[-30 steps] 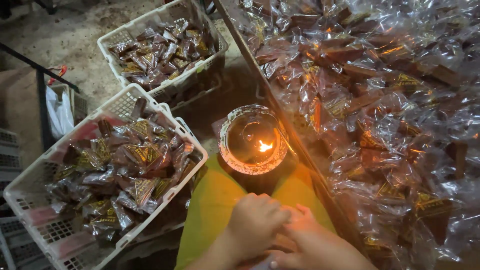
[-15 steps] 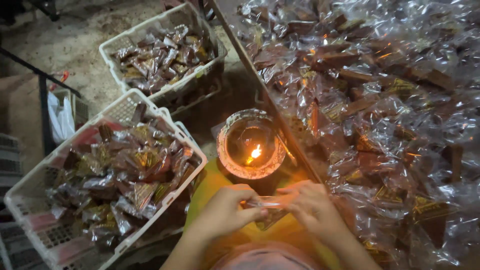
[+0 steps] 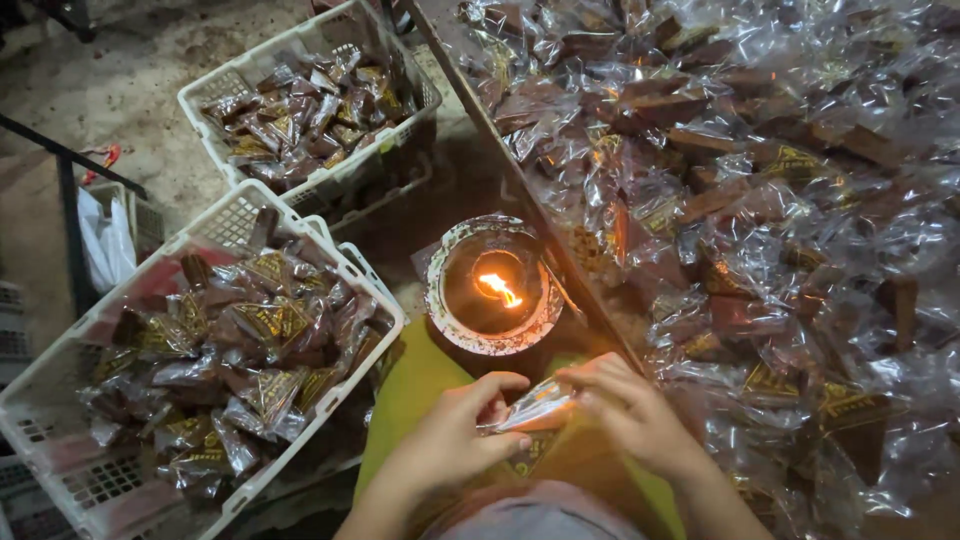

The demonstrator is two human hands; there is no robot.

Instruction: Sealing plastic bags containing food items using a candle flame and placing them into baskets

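My left hand [image 3: 452, 440] and my right hand [image 3: 630, 415] together pinch a small clear plastic packet [image 3: 535, 408] with a brown piece inside, held over my lap. Just beyond the packet stands a round oil lamp [image 3: 492, 290] with a small flame burning at its middle. The packet's far edge is close to the lamp's near rim. A yellow-green cloth [image 3: 415, 385] lies under my hands.
A big heap of clear-wrapped brown pieces [image 3: 760, 200] fills the right side on a board. Two white plastic crates hold more packets, one at near left [image 3: 215, 350] and one farther back [image 3: 310, 110]. A dark metal frame [image 3: 70, 220] stands at left on the dirt floor.
My hands have come apart from a clasped pose low in view and risen toward the lamp, now holding the packet between them. The view has shifted slightly downward.
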